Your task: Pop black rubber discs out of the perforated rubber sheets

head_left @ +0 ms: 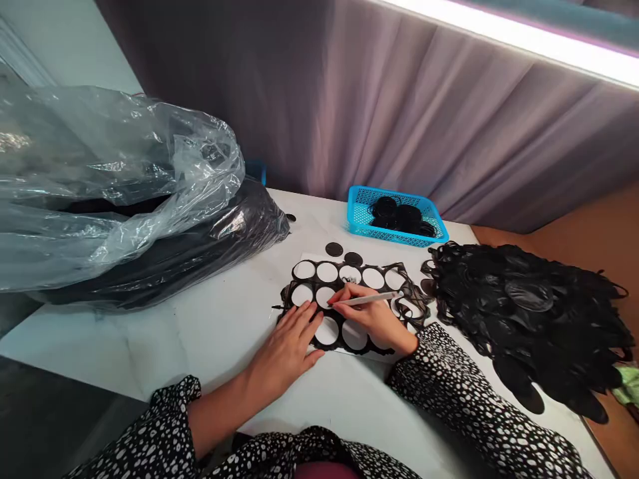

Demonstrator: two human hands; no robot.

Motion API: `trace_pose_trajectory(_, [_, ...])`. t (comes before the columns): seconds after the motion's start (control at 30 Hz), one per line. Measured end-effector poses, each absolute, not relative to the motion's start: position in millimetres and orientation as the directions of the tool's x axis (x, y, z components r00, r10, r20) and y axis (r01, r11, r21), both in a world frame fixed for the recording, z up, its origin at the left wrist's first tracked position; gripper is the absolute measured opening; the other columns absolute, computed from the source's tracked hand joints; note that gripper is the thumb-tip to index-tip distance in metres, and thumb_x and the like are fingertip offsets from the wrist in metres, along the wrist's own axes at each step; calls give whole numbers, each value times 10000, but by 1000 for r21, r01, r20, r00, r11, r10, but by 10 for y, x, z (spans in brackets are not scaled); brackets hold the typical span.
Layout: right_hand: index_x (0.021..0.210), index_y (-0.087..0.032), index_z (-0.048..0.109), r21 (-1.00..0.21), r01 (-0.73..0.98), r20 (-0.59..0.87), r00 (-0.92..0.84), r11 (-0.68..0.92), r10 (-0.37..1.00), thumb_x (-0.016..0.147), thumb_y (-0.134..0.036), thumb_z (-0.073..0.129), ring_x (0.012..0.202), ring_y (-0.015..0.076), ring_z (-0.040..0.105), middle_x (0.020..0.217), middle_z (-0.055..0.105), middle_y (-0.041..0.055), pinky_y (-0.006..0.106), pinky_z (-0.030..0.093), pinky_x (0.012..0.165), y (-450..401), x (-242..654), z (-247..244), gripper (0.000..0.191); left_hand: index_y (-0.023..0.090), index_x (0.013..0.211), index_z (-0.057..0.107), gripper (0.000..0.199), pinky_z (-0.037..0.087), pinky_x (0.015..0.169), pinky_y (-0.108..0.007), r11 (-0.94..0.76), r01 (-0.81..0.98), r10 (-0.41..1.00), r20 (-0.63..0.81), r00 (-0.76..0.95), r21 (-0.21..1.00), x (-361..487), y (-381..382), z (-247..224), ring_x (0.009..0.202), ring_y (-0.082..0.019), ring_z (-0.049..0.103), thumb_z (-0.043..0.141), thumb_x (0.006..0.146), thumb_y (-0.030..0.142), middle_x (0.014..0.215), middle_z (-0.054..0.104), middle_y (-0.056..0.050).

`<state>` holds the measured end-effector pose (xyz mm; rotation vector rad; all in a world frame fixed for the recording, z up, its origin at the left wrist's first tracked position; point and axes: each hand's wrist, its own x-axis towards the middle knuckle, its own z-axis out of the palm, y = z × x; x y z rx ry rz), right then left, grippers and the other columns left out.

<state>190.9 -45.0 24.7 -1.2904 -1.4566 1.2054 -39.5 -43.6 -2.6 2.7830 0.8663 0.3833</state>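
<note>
A black sheet [335, 316] with rows of round cut-outs lies over a white backing in the middle of the table, white showing through the holes. My left hand [285, 349] rests flat on its lower left part, fingers spread. My right hand [367, 313] holds a slim white pen-like tool [372, 299], its tip down at a hole in the second row. The tool's exact tip is too small to make out. Two black discs [334, 249] lie just above the sheet. Thin black scraps [414, 296] curl at its right side.
A blue basket [355, 214] with black pieces stands behind the sheet. A large heap of black pieces [519, 313] covers the right side. Clear plastic over a black bundle [200, 246] fills the left. A white table [200, 342] lies below, a curtain behind.
</note>
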Motion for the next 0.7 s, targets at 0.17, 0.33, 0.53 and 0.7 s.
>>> trace_pose_trajectory(0.17, [731, -206, 532, -931, 356, 21, -155, 75, 988, 879, -321, 621, 825, 189, 612, 913, 698, 51, 309, 442, 714, -469, 1821, 78, 207, 150, 1429, 413, 533, 345, 1142, -479, -807, 534, 581, 171, 796, 254, -395, -425, -30, 1411, -289, 365, 549, 959, 359, 1489, 435, -162])
trace_pose_trajectory(0.33, [732, -205, 534, -904, 417, 26, -162, 92, 987, 887, -317, 612, 788, 178, 606, 897, 698, 40, 288, 427, 677, -459, 1826, 83, 207, 133, 1426, 412, 544, 334, 1146, -476, -808, 538, 578, 145, 803, 241, -401, -428, -33, 1418, -287, 350, 564, 947, 341, 1498, 422, -166])
trace_pose_trajectory(0.53, [731, -208, 531, -918, 388, 19, -156, 79, 988, 886, -338, 618, 798, 182, 611, 893, 699, 40, 280, 426, 670, -458, 1825, 88, 220, 161, 1423, 412, 515, 330, 1146, -476, -798, 526, 586, 172, 792, 295, -404, -426, -44, 1416, -280, 357, 531, 961, 353, 1489, 437, -158])
trace_pose_trajectory(0.7, [737, -213, 530, -874, 468, 47, -189, 132, 981, 896, -314, 611, 774, 179, 605, 894, 692, 37, 285, 430, 671, -438, 1844, 60, 205, 159, 1422, 412, 516, 336, 1141, -475, -803, 530, 584, 178, 792, 272, -406, -427, -40, 1410, -281, 368, 533, 961, 356, 1492, 433, -159])
